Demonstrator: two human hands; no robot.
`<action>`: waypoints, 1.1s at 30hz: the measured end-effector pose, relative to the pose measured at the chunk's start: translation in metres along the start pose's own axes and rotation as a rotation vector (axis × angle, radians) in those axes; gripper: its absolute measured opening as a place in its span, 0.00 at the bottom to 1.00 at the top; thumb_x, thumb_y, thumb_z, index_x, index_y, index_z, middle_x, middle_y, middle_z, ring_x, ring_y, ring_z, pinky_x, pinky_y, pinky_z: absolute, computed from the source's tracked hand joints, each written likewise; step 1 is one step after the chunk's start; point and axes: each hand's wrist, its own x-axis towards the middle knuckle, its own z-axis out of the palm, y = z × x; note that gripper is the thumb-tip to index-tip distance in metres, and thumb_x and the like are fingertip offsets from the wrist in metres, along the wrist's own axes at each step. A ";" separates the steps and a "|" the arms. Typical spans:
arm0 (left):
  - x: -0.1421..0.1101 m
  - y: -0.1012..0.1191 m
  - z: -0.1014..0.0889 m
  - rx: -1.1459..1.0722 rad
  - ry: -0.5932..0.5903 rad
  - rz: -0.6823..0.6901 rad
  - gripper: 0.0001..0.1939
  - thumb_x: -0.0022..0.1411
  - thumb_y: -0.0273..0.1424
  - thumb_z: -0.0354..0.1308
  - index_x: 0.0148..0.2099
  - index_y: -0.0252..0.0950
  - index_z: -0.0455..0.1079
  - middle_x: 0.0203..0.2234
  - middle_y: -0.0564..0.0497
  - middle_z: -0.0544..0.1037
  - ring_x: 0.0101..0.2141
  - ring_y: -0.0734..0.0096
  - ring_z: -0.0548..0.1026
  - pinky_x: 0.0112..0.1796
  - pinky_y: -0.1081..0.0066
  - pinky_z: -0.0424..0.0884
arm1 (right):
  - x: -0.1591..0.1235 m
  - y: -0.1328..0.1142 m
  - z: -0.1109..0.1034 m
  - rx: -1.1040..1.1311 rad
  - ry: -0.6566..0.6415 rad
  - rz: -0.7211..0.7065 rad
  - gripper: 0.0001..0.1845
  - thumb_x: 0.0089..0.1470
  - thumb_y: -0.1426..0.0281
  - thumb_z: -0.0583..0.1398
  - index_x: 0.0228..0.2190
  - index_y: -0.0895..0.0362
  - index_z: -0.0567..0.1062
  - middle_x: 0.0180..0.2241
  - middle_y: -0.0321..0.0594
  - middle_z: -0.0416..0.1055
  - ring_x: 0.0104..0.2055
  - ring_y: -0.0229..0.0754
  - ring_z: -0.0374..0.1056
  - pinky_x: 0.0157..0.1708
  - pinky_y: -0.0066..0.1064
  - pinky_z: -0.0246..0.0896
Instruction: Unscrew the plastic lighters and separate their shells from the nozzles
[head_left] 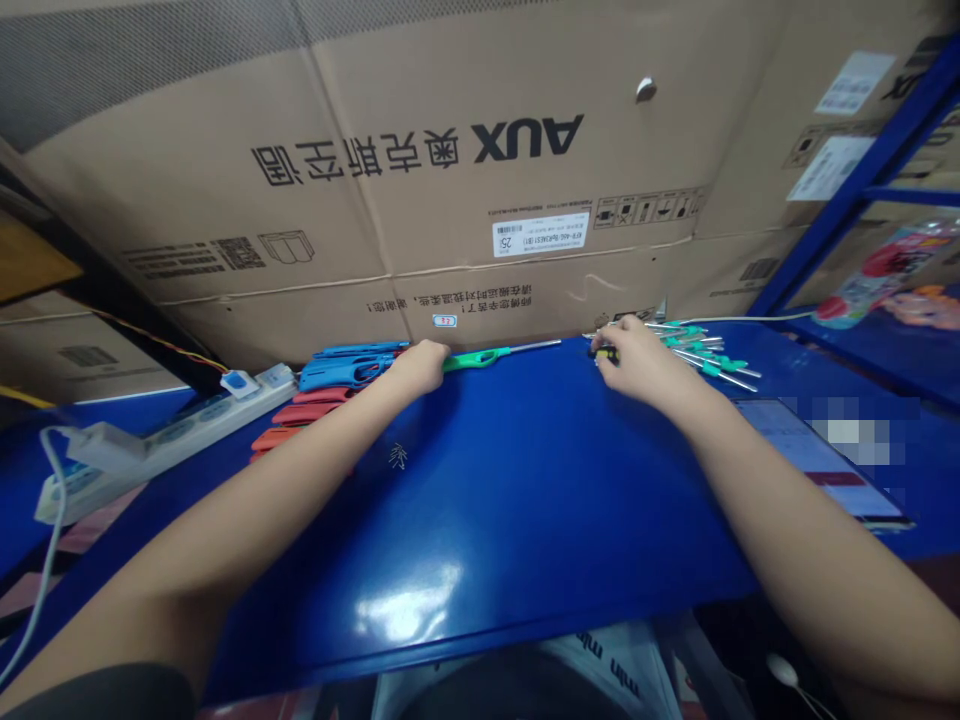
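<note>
My left hand [422,367] is closed round a green long-nosed lighter [472,360], its thin metal tube pointing right along the back of the blue table. Beside that hand lie several blue lighter bodies [349,368], with red ones [315,408] in front of them. On the right, my right hand [628,357] has its fingers curled on a small black-and-yellow tool handle [604,353]; most of the tool is hidden. Just past this hand is a heap of metal tubes with teal ends [709,352]. A gap separates my two hands.
Large cardboard sheets [420,90] stand upright behind the blue table [510,500]. A white power strip [202,425] with plugs and cables runs along the left. A phone or tablet [817,455] lies at the right, near a bottle [885,270] and the blue frame.
</note>
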 end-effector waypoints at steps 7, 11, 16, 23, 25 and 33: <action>0.001 -0.008 0.005 0.022 0.037 -0.029 0.19 0.62 0.23 0.54 0.54 0.34 0.73 0.50 0.36 0.78 0.50 0.50 0.78 0.47 0.63 0.74 | -0.003 -0.011 0.020 -0.081 -0.345 0.047 0.21 0.55 0.74 0.58 0.51 0.58 0.75 0.51 0.54 0.68 0.45 0.50 0.72 0.43 0.36 0.66; 0.003 -0.011 0.009 0.018 0.075 -0.022 0.19 0.63 0.24 0.52 0.55 0.32 0.73 0.51 0.34 0.78 0.52 0.48 0.78 0.48 0.61 0.74 | -0.001 -0.012 0.022 -0.117 -0.352 0.075 0.23 0.60 0.72 0.54 0.56 0.60 0.71 0.56 0.58 0.64 0.53 0.55 0.70 0.47 0.39 0.65; -0.004 -0.013 0.009 0.013 0.135 -0.004 0.19 0.64 0.30 0.54 0.56 0.32 0.71 0.51 0.35 0.77 0.52 0.49 0.77 0.48 0.62 0.74 | 0.003 -0.003 0.022 -0.150 -0.345 0.118 0.24 0.61 0.71 0.53 0.58 0.59 0.70 0.58 0.59 0.63 0.56 0.59 0.68 0.47 0.42 0.66; -0.031 -0.034 -0.011 -0.047 0.207 0.030 0.18 0.67 0.39 0.51 0.53 0.37 0.73 0.48 0.43 0.80 0.49 0.57 0.78 0.47 0.67 0.72 | 0.002 0.002 0.019 -0.174 -0.324 0.113 0.23 0.62 0.68 0.53 0.57 0.57 0.72 0.55 0.58 0.66 0.56 0.60 0.67 0.47 0.44 0.67; -0.038 -0.051 -0.018 -0.060 0.201 0.023 0.18 0.67 0.39 0.50 0.50 0.38 0.75 0.46 0.46 0.81 0.47 0.59 0.78 0.47 0.68 0.72 | 0.001 0.000 0.018 -0.180 -0.289 0.094 0.23 0.62 0.67 0.54 0.56 0.58 0.73 0.55 0.58 0.66 0.58 0.62 0.65 0.49 0.46 0.66; -0.055 -0.112 -0.025 -0.084 0.092 0.048 0.22 0.50 0.45 0.64 0.45 0.38 0.79 0.41 0.45 0.78 0.41 0.57 0.77 0.44 0.67 0.72 | -0.005 -0.023 0.016 -0.117 -0.098 -0.062 0.18 0.64 0.65 0.53 0.48 0.58 0.77 0.51 0.51 0.70 0.57 0.54 0.64 0.50 0.41 0.65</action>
